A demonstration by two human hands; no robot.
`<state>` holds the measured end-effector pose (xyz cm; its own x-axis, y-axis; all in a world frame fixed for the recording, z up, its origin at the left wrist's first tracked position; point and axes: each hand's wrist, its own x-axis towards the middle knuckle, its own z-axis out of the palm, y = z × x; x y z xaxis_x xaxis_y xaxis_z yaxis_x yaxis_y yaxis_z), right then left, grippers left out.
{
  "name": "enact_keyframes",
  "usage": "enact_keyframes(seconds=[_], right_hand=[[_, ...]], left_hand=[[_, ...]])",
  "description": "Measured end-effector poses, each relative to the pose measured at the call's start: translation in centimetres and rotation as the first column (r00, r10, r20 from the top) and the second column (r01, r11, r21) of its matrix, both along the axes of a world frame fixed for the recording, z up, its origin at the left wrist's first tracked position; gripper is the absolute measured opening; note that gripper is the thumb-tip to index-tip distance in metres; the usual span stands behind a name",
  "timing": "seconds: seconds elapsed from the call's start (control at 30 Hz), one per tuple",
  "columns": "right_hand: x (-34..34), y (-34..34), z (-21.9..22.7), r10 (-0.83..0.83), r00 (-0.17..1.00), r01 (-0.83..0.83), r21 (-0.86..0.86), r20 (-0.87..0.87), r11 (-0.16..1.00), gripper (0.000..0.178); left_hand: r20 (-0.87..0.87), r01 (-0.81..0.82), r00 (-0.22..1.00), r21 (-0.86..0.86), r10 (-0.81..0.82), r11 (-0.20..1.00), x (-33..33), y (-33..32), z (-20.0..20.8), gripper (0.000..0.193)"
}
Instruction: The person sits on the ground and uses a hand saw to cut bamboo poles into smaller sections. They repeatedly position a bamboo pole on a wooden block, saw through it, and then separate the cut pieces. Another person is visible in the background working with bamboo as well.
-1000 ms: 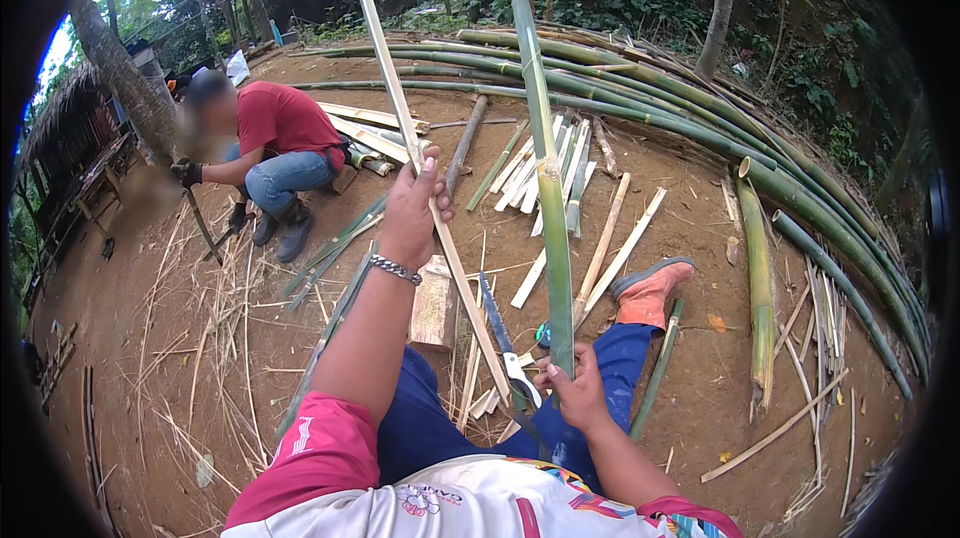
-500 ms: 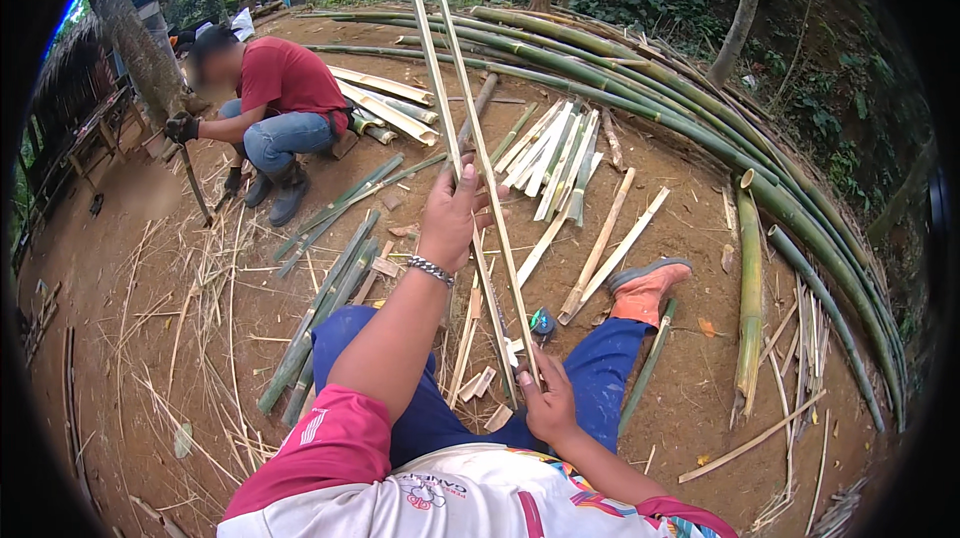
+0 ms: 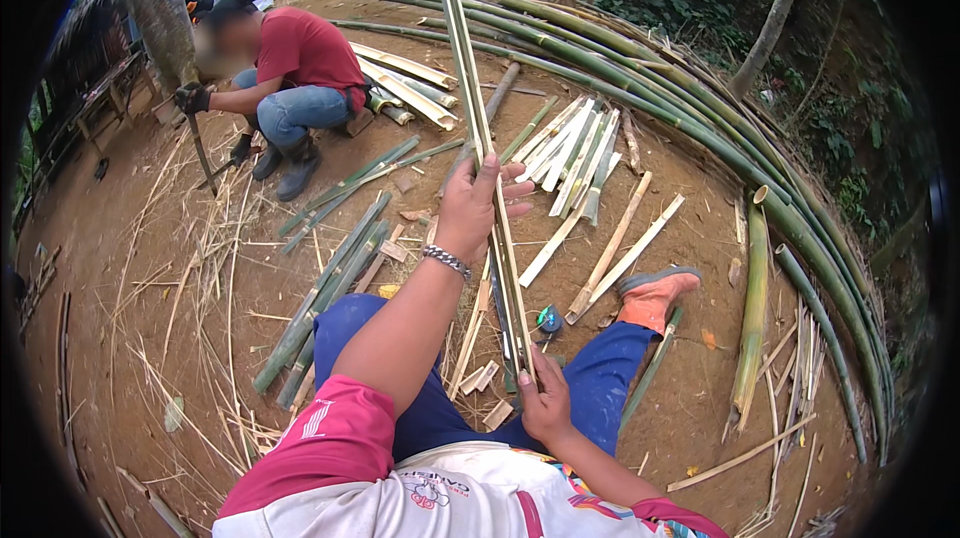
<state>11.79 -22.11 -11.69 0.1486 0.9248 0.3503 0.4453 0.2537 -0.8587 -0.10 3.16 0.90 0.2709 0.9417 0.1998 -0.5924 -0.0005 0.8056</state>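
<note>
Two long, narrow bamboo strips (image 3: 470, 68) rise in front of me, lying almost against each other. My left hand (image 3: 473, 206), with a chain bracelet at the wrist, holds them around the middle. Its thumb lies along the strips while the other fingers reach past them on the far side. Lower down, my right hand (image 3: 545, 400) pinches the strips near their bottom ends. Beneath the strips, between my legs, the ground carries short bamboo offcuts (image 3: 497, 414) and a small dark object with blue-green parts (image 3: 549, 319).
Green bamboo poles (image 3: 640, 88) curve across the back and right. Pale split pieces (image 3: 580, 153) lie in a pile ahead, green split lengths (image 3: 325, 293) by my left leg. A co-worker (image 3: 305, 63) crouches at the left holding a long blade (image 3: 200, 153). Thin shavings (image 3: 190, 338) litter the ground.
The two strips, spread apart at the top before, have come together side by side. My left hand has shifted slightly lower and right in the picture; my right hand still grips the lower ends.
</note>
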Motion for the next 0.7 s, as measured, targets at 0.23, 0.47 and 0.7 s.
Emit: enact_keyframes(seconds=[0.23,0.47,0.7], right_hand=[[0.0,-0.2,-1.3,-0.008,0.999,0.007,-0.026,-0.048,1.0,0.045],[0.6,-0.1,-1.4,0.056,0.997,-0.058,0.043,0.044,0.997,0.047],[-0.1,0.7,1.5,0.028,0.998,-0.026,-0.026,0.056,0.999,0.052]], left_hand=[[0.037,0.011,0.999,-0.035,-0.01,0.999,0.1,-0.3,-0.1,0.07],[-0.014,-0.032,0.999,-0.046,0.031,0.998,-0.2,-0.3,-0.4,0.066],[-0.012,-0.082,0.997,-0.02,0.082,0.996,-0.4,0.9,-0.3,0.047]])
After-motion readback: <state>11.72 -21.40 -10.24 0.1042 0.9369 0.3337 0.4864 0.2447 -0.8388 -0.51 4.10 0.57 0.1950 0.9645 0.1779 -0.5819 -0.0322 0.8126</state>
